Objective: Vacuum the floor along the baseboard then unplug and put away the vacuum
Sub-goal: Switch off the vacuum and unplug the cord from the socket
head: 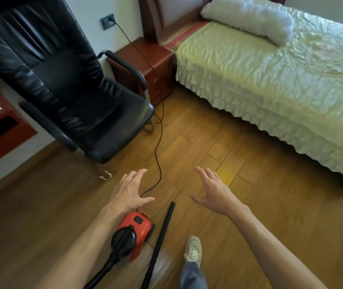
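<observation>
Left hand [130, 191] and right hand [214, 193] are hovering, fingers [140, 173] spread, gripping nothing; the vacuum [139, 226] is sitting on the floor [208, 142] below, cord [158, 155] running to the wall socket [106, 23]; gripping the plug [111, 20] itself looks wisest.

A wooden plank floor [249, 205] is recorded. A red vacuum [140, 225] is set on it, with a black tube [162, 234] laid just beside it. A black cord [158, 155] is trailed over the boards from the vacuum, past a black chair [83, 101], toward a bedside cabinet [145, 65]. A white scrap [105, 175] is noted near the chair's foot. A bed [270, 90] is stood on the boards beside the cabinet.
</observation>
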Motion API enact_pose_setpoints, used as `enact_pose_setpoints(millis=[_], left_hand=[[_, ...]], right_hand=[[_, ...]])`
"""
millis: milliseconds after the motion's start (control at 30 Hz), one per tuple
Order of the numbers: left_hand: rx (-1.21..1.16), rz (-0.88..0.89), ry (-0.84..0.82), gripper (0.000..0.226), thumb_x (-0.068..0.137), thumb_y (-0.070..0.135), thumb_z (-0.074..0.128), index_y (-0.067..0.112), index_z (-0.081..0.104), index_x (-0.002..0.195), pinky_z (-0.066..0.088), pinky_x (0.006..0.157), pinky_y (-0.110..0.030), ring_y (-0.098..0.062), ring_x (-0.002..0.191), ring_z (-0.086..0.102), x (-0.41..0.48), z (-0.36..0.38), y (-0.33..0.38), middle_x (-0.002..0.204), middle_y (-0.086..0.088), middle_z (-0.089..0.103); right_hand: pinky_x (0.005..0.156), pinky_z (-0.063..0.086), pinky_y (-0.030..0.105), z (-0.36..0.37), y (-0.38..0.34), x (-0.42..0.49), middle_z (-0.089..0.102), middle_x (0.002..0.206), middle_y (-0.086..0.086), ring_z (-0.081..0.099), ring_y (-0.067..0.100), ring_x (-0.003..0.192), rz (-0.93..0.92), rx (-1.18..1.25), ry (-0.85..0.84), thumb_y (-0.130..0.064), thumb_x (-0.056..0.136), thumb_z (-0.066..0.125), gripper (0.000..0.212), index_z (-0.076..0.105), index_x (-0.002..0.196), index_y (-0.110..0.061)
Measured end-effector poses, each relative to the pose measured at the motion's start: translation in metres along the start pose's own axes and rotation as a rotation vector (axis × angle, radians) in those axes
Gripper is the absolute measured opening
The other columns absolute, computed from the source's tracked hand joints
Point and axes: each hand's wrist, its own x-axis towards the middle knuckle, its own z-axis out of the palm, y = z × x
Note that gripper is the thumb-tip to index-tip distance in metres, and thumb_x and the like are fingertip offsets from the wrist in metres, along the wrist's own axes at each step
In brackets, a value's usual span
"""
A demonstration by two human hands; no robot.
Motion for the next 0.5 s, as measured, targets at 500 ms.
enact_pose_setpoints(millis=[500], left_hand=[[0.193, 0.065, 0.108, 0.096, 0.076, 0.062, 0.071, 0.031, 0.020, 0.152, 0.050, 0.095, -0.034, -0.017, 0.127, 0.044, 0.123, -0.127, 0.131, 0.143, 0.002, 0.041]], right_hand=[[0.087, 0.046, 0.019, -0.184, 0.088, 0.061, 0.041, 0.140, -0.007, 0.043, 0.011, 0.123, -0.007, -0.091, 0.125, -0.053, 0.089, 0.063, 0.090, 0.011, 0.157, -0.024]])
